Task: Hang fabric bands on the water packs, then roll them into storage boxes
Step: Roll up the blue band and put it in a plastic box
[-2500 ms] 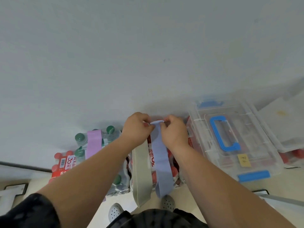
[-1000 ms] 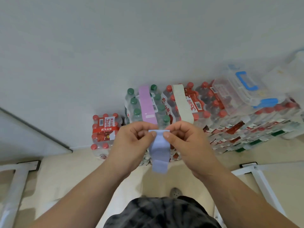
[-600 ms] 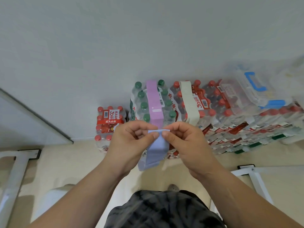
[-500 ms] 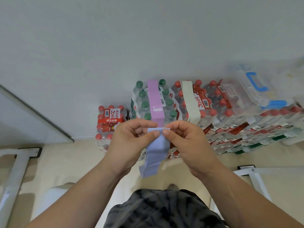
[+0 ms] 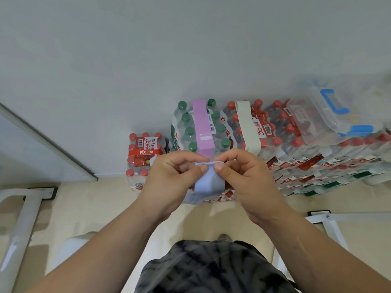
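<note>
1. Left hand (image 5: 171, 176) and right hand (image 5: 243, 174) each pinch the top edge of the blue band (image 5: 208, 182) in a thumb-and-finger grip.
2. Purple band (image 5: 202, 125) hangs over the green-capped water pack (image 5: 188, 132); cream band (image 5: 247, 125) over the red-capped pack (image 5: 262, 132).
3. The clear storage box (image 5: 330, 115) rests on stacked packs; its contents are unclear.

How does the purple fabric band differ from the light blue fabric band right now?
The purple fabric band lies flat, draped over the green-capped water pack; the light blue fabric band is off the packs, pinched at its top edge between the left hand and right hand. Both are wide, flat strips.
</note>
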